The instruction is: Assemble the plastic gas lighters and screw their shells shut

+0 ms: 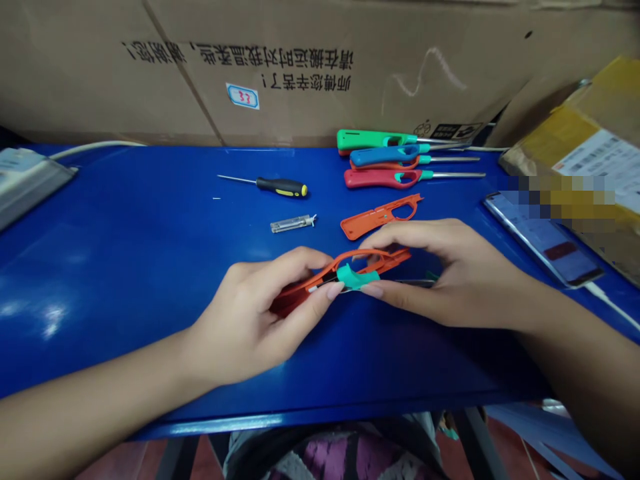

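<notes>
As your left hand (245, 327) and right hand (440, 273) both grasp the red plastic lighter body (300, 293), its light, stiff shell seems best held beside the teal trigger (354, 277).

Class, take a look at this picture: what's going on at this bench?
A person's left hand and right hand hold an orange long-nosed lighter casing with a teal trigger in it. On the blue table lie another orange casing half, a screwdriver and three assembled lighters.
</notes>
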Demonstrator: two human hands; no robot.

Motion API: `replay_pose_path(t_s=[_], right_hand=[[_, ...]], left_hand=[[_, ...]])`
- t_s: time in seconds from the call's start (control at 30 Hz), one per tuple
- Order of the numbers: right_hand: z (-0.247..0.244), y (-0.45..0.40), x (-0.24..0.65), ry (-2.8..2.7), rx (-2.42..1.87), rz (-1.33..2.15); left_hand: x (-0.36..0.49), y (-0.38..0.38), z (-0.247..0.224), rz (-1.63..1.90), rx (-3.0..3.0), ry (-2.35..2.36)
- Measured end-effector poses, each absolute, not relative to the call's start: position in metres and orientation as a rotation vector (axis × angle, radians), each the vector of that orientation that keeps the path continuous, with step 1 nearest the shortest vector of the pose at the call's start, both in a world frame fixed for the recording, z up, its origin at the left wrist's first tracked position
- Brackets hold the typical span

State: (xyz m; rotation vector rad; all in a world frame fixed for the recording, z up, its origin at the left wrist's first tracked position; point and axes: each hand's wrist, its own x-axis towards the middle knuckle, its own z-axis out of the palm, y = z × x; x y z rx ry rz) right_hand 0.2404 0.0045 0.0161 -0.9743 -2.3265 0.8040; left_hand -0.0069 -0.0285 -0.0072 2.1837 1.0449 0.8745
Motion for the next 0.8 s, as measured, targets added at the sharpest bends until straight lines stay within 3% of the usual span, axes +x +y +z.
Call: replay_pose_path(t_s=[0.8], right_hand=[[0.0172,0.0035,0.2361,-2.28,-0.991,0.789]], left_hand=[[-0.0061,-0.0267,-0.0081,0.93,2.395,1.01]])
